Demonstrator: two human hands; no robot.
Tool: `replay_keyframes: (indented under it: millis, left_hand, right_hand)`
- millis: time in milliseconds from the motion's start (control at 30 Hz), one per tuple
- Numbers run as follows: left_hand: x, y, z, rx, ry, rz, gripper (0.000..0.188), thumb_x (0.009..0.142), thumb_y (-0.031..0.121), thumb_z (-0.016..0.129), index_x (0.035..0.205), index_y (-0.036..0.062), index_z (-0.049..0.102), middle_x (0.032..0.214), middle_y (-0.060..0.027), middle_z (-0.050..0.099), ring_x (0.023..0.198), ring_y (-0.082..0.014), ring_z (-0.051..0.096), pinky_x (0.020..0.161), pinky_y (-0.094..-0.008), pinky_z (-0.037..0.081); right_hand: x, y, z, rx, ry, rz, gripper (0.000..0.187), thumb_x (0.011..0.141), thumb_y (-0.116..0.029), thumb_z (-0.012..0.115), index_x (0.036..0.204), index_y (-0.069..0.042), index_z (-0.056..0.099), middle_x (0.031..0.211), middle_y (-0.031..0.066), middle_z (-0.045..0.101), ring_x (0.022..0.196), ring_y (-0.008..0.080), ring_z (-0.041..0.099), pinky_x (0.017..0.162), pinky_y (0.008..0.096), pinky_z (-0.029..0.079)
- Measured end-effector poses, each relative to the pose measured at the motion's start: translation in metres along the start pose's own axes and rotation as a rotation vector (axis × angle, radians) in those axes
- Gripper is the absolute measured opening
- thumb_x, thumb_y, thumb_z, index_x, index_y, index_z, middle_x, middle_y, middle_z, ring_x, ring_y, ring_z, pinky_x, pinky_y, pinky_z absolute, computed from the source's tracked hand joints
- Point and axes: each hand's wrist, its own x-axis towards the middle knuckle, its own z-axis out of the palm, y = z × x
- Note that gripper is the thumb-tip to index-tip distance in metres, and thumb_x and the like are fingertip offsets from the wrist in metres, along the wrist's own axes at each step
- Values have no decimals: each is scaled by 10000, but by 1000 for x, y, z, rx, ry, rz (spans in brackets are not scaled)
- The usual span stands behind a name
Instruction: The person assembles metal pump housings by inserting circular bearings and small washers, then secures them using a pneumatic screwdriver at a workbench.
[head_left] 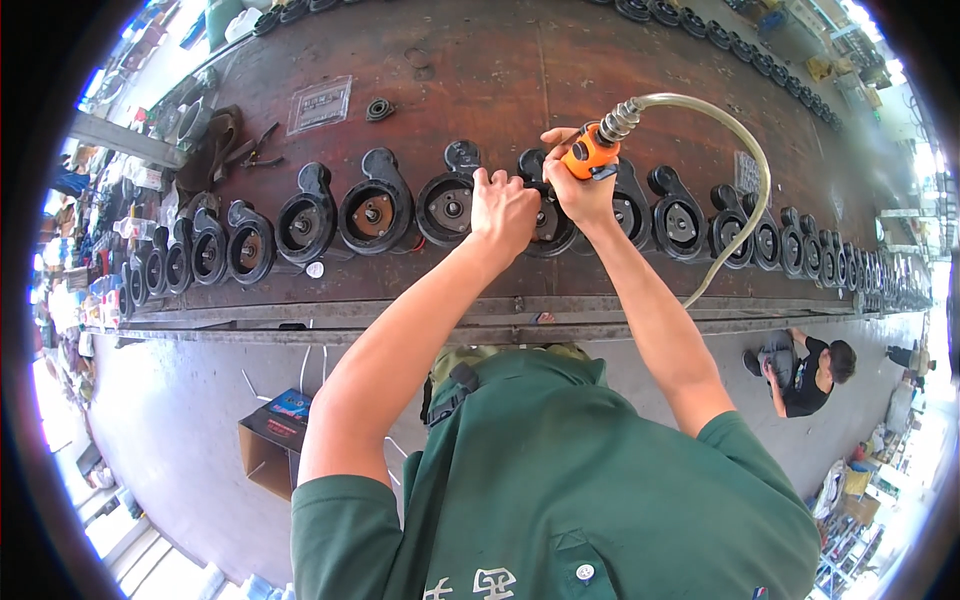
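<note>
- Gripping with the right hand (585, 195) at 1 o'clock from the middle of the view: fingers wrapped and clamped on an orange tool (592, 153), thumb side turned toward the left, reaching in on a forearm (650, 300) slanted from about 4 o'clock.
- Bending the left hand (505, 217) over at the knuckles, between 12 and 1 o'clock, just beside the right: back uppermost, fingers curled, fingertips mostly hidden. Cannot tell whether pinching anything. Coming up from about 7 o'clock along a slanted forearm.
- Filling most of the upper half: a worn, reddish-brown table (620, 90).
- Strung along its near edge, from 9 round to 3 o'clock: a row of round black housings (680, 225), many with a knob-like neck at the top.
- Looping from the tool's upper end out to 2 o'clock, then down across the row: a clear hose (766, 178).
- Standing on the floor (180, 420) at 8 o'clock: a cardboard box (275, 425).
- Sitting directly beneath both hands, partly covered: one black housing (553, 243).
- Lying on the table at 11 o'clock: a small black ring (378, 110).
</note>
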Motion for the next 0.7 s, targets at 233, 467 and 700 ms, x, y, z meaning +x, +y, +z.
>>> replay_keyframes:
  millis: [233,467,700]
  left_hand:
    - [-1,-1,3,1,19,-2,281,716,324,877,923,153,793,1006,-63,730,1093,-251,633,993,-473,381]
    - [1,-2,9,-10,52,1,270,672,320,882,873,166,788,986,-62,711,1066,-265,629,959,-483,408]
    - [2,-3,9,-16,50,0,259,672,308,877,881,183,791,964,-55,705,1065,-269,628,964,-479,411]
  right_hand:
    - [-33,-17,-9,121,38,93,209,820,92,629,1011,16,589,823,53,660,670,85,626,611,233,508]
    - [-49,-23,-9,158,59,143,205,830,93,618,1018,19,583,795,47,624,661,108,624,617,247,512]
    - [-55,-18,-13,74,30,120,198,874,47,545,1069,13,546,772,58,584,681,160,606,660,298,500]
